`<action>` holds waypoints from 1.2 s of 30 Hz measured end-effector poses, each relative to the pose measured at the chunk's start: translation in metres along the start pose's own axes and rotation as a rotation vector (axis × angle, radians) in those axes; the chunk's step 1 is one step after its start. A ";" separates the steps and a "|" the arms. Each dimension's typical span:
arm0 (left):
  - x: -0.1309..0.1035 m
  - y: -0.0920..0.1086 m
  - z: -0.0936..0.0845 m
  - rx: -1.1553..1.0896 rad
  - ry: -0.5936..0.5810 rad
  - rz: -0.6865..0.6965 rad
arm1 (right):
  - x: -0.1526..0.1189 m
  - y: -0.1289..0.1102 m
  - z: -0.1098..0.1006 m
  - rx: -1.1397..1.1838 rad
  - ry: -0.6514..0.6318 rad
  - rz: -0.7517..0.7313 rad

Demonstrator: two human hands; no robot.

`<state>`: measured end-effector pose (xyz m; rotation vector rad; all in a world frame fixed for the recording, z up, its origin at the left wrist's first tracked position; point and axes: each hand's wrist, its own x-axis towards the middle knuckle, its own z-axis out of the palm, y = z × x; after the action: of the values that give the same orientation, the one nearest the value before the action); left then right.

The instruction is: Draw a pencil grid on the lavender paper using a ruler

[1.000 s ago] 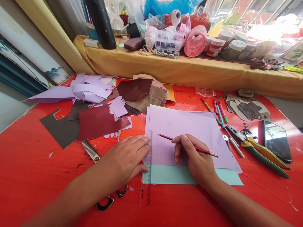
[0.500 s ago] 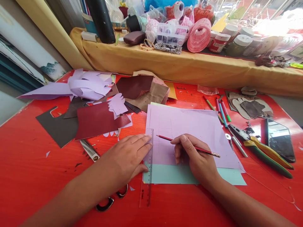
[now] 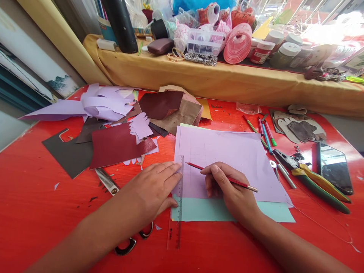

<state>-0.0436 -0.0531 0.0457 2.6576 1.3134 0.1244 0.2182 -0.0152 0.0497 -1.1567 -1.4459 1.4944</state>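
My left hand [image 3: 159, 185] lies flat with its fingers stretched out, the fingertips and thumb pressing a clear ruler [image 3: 179, 220] down along the left edge of a lilac sheet [image 3: 227, 148]. In my right hand [image 3: 231, 185] is a red and black pencil [image 3: 239, 183], pinched between thumb and fingers. Its tip points left and is just beside the ruler; whether it touches the sheet I cannot tell. Faint pencil lines show on the lilac sheet. A mint green sheet [image 3: 204, 210] lies underneath and sticks out at the near side.
Scissors [image 3: 107, 182] lie partly under my left forearm. Leather pieces [image 3: 116, 144] and lilac paper scraps [image 3: 105, 102] cover the left back of the red table. On the right are felt-tip pens [image 3: 267, 136], pliers [image 3: 313, 178] and a phone [image 3: 335, 167]. A cloth-covered shelf [image 3: 199, 77] runs behind.
My right hand and the pencil have shifted slightly left, bringing the tip nearer the ruler. My left hand and the ruler stay in place on the sheet.
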 end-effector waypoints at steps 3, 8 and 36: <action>0.001 0.001 -0.001 0.015 -0.014 0.003 | 0.000 0.001 0.000 -0.012 -0.026 -0.012; 0.001 0.001 -0.002 -0.029 -0.013 -0.010 | -0.001 0.002 0.000 -0.045 -0.051 -0.011; 0.002 0.003 -0.001 0.019 -0.014 -0.013 | 0.000 0.005 0.001 -0.049 -0.066 0.001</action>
<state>-0.0407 -0.0534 0.0473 2.6602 1.3346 0.0913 0.2177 -0.0159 0.0450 -1.1471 -1.5345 1.5187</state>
